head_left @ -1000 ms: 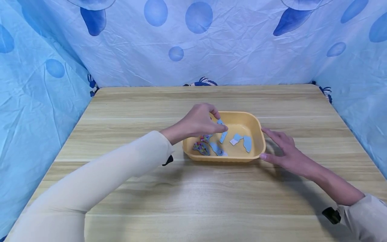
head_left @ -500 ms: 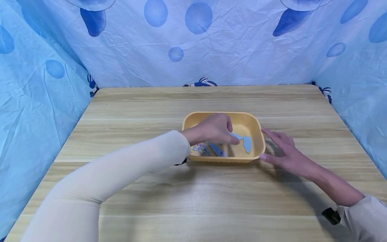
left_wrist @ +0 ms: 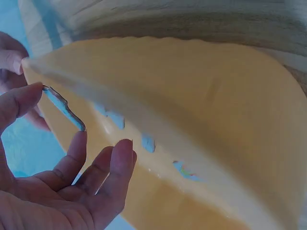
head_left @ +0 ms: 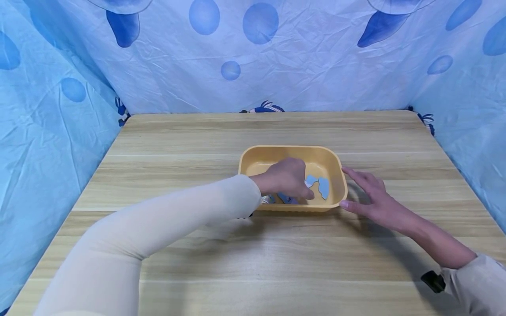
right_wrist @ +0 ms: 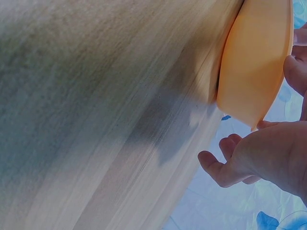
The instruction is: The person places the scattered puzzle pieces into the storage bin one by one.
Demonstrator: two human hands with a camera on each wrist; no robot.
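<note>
In the head view my left hand (head_left: 285, 179) is down inside a yellow plastic basket (head_left: 253, 154). The left wrist view shows it pinching a thin light-blue puzzle piece (left_wrist: 64, 109) between thumb and a fingertip, with the other fingers loosely bent. Two light-blue pieces (head_left: 323, 188) lie in the basket to the right of this hand. A darker blue piece (head_left: 285, 198) and a patterned one (head_left: 268, 199) are partly hidden below it. My right hand (head_left: 369, 193) has its fingers spread, and thumb and index fingertips touch the basket's right end.
The basket stands on a wood-grain table (head_left: 189, 145). Blue sheets with bubble prints (head_left: 308, 66) hang behind the table and along both sides. A black clip-like item (head_left: 433, 281) sits at the right cuff.
My left hand has moved right and lower into the basket, and the long blue piece that lay near its middle is no longer seen there. The right hand has stayed still.
</note>
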